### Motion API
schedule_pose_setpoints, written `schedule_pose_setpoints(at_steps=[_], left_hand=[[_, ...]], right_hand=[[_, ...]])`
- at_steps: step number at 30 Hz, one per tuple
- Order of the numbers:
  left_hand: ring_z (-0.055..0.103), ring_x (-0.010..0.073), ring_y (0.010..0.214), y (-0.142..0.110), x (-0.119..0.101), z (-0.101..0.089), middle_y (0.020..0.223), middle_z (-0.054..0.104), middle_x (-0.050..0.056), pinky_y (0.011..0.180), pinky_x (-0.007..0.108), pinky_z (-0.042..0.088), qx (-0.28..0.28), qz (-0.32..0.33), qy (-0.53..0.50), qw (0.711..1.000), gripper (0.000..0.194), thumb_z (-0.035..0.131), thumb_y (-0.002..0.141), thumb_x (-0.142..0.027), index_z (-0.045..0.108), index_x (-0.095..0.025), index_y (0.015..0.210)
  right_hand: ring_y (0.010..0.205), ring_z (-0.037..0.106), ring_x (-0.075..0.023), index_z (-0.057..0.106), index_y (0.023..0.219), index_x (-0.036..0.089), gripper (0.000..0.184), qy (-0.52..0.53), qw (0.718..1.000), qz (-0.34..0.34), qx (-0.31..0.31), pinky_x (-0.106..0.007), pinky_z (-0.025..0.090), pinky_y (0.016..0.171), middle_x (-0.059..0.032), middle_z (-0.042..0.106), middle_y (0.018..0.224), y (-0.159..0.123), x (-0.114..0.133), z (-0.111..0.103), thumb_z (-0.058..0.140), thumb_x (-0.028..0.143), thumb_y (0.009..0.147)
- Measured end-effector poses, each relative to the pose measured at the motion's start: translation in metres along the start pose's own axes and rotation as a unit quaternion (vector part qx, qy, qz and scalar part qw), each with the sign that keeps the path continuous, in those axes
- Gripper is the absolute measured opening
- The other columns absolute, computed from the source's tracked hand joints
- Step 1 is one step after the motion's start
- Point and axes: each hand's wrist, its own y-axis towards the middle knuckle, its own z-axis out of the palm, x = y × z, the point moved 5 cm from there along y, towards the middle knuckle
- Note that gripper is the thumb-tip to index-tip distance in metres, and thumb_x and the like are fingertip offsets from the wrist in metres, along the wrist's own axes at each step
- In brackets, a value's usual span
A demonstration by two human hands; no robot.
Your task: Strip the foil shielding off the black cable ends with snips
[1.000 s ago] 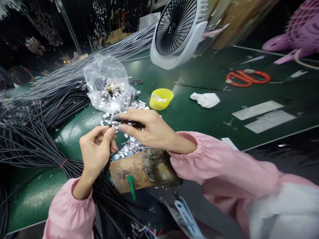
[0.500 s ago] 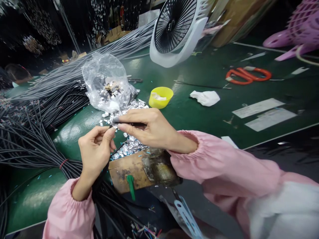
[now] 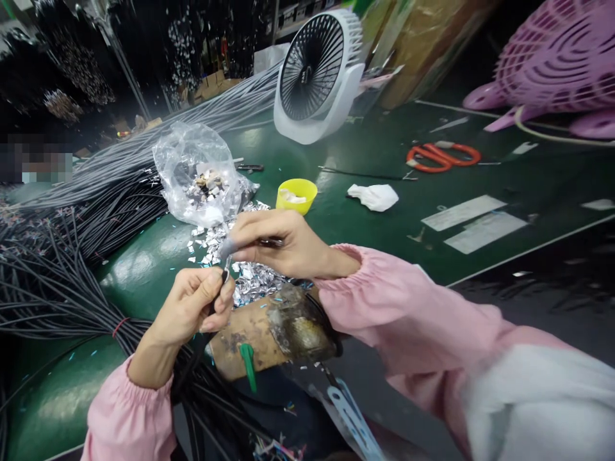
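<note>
My left hand [image 3: 192, 301] is closed on a black cable [image 3: 225, 276] close to its end, thumb on top. A short pale, silvery stretch at the cable's end runs up to my right hand [image 3: 283, 240]. Its thumb and forefinger, grey-covered at the tips, pinch that end. Within the curled right fingers sits a slim dark tool [image 3: 271, 242], mostly hidden, so its kind is unclear. Beneath the hands lie silver foil scraps [image 3: 259, 282] and a worn wooden block [image 3: 230, 342] with a green piece [image 3: 248, 365] on it.
Bundles of black cables [image 3: 96, 282] fill the left side. A clear plastic bag [image 3: 192, 173] of scraps, a yellow cup [image 3: 298, 195], a white fan [image 3: 317, 77], crumpled tissue [image 3: 375, 197] and orange-handled scissors [image 3: 442, 157] stand or lie on the green table [image 3: 336, 234].
My left hand has moved slightly lower and rolled, bringing the cable's end up into sight. The right fingers have shifted from lying along the cable to pinching its pale end. The view has shifted.
</note>
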Motion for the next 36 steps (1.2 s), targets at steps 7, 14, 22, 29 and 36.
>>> schedule_pose_setpoints(at_steps=[7,14,22,29,36], left_hand=[[0.023,-0.0003,0.031,0.001,0.0,0.002,0.044,0.03,-0.008,0.032,0.013,0.017,0.011,-0.008,-0.029,0.999,0.046,0.063,0.077,-0.044,0.036,-0.015,0.052],[0.024,-0.0006,0.03,0.0,0.002,0.001,0.042,0.031,-0.008,0.031,0.012,0.017,-0.007,-0.009,-0.03,0.999,0.044,0.061,0.078,-0.045,0.042,-0.014,0.054],[0.041,0.0047,0.031,0.003,0.009,-0.015,0.04,0.047,-0.006,0.032,0.015,0.03,-0.172,0.086,0.024,0.981,0.045,0.076,0.061,-0.045,0.041,-0.017,0.057],[0.036,0.004,0.029,-0.003,0.0,-0.029,0.037,0.044,-0.007,0.032,0.016,0.026,-0.328,0.102,0.185,0.921,0.033,0.07,0.067,-0.033,0.045,-0.017,0.055],[0.041,0.0065,0.046,-0.008,-0.008,-0.024,0.05,0.046,-0.004,0.047,0.019,0.033,-0.344,0.212,0.508,0.761,0.022,0.061,0.069,-0.014,0.049,-0.016,0.05]], right_hand=[[0.064,0.055,-0.007,0.066,0.08,0.01,0.017,0.008,0.999,-0.042,-0.009,-0.019,0.047,0.058,-0.0033,0.06,0.07,-0.002,-0.001,0.005,0.056,0.023,0.085],[0.056,0.051,-0.006,0.066,0.074,0.008,0.009,-0.009,0.998,-0.039,-0.056,-0.017,0.043,0.05,-0.003,0.059,0.065,-0.004,0.005,0.005,0.06,0.013,0.079],[0.045,0.041,-0.005,0.061,0.059,0.013,0.011,-0.055,0.988,0.062,-0.132,-0.017,0.033,0.04,0.0023,0.051,0.052,-0.009,0.003,0.009,0.057,0.013,0.07],[0.045,0.042,-0.0064,0.062,0.062,0.014,0.014,-0.279,0.951,-0.1,-0.083,-0.021,0.03,0.043,-0.0003,0.054,0.052,-0.016,0.016,0.016,0.057,0.016,0.075],[0.044,0.038,-0.0045,0.059,0.057,0.013,0.015,-0.074,0.985,0.108,-0.115,-0.018,0.03,0.041,0.0034,0.048,0.049,-0.007,-0.006,0.012,0.058,0.018,0.07]])
